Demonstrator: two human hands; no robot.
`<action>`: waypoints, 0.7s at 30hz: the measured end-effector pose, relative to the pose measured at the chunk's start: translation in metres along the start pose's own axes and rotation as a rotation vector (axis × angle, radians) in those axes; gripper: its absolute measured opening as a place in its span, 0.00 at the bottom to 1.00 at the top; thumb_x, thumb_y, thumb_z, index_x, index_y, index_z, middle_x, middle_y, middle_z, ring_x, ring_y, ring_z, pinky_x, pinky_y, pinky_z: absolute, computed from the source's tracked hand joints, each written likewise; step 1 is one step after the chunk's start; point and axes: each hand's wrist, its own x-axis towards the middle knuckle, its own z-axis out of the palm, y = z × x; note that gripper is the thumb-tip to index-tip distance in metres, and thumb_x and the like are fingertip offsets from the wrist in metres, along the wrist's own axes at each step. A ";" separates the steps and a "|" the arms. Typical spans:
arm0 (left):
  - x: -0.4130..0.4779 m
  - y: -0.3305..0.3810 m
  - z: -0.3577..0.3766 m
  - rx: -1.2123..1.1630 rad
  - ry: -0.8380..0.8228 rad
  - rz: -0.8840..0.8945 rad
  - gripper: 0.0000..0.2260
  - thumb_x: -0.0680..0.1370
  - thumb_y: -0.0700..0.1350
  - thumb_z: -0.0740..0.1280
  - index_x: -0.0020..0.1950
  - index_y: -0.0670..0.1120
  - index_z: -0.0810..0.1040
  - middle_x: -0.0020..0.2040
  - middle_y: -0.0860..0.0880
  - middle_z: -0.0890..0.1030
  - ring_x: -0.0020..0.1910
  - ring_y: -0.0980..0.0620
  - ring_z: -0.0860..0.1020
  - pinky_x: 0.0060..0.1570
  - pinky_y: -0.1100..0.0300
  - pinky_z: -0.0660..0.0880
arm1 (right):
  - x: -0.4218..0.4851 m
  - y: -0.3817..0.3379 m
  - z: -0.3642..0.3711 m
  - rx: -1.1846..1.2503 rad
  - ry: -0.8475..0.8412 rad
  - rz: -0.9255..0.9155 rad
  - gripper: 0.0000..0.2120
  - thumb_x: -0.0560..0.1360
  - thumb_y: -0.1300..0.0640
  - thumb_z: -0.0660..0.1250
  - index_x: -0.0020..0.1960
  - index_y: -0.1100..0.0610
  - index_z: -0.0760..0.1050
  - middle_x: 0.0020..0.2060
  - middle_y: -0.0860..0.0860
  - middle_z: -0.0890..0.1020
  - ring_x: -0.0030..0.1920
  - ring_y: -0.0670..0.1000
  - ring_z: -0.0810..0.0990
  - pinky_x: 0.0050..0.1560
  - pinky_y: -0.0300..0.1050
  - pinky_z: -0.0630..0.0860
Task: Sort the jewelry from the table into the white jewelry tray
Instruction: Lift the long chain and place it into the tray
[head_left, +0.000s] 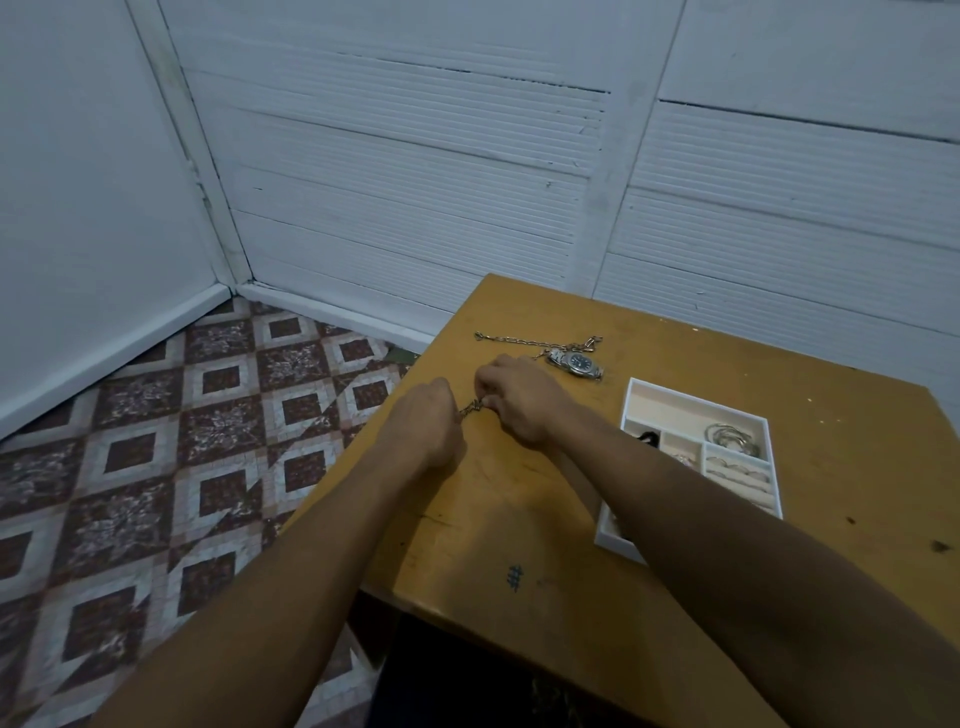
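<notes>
My left hand and my right hand meet over the left part of the wooden table. Both pinch a short metal chain, which stretches between their fingertips; most of it is hidden inside the hands. Behind them on the table lie a long link chain and a silver wristwatch with a dark dial. The white jewelry tray sits to the right, with silver bangles, rings and a dark item in its compartments. My right forearm covers the tray's near left part.
The table's left edge runs diagonally just left of my left hand, with patterned floor tiles below. White panelled walls stand behind the table. A small blue mark is on the table near its front edge.
</notes>
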 end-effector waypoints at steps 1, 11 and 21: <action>0.001 0.000 -0.002 -0.011 -0.014 -0.001 0.05 0.77 0.41 0.62 0.52 0.43 0.71 0.48 0.44 0.76 0.47 0.45 0.74 0.42 0.53 0.72 | 0.000 0.000 -0.001 0.004 -0.005 -0.014 0.04 0.79 0.57 0.60 0.47 0.49 0.70 0.53 0.50 0.74 0.55 0.53 0.69 0.56 0.51 0.70; 0.010 0.005 -0.027 -0.339 -0.125 -0.099 0.11 0.81 0.40 0.59 0.55 0.39 0.79 0.47 0.44 0.79 0.48 0.47 0.77 0.50 0.55 0.74 | -0.001 0.011 0.002 0.053 -0.025 -0.076 0.08 0.80 0.52 0.60 0.57 0.53 0.72 0.54 0.51 0.72 0.55 0.51 0.67 0.57 0.48 0.67; 0.000 0.002 -0.050 -0.983 -0.462 -0.290 0.10 0.83 0.39 0.53 0.48 0.39 0.72 0.38 0.44 0.70 0.34 0.52 0.69 0.31 0.62 0.70 | 0.009 0.020 -0.008 0.143 0.136 -0.039 0.03 0.79 0.59 0.59 0.47 0.54 0.69 0.44 0.50 0.74 0.46 0.51 0.70 0.46 0.48 0.68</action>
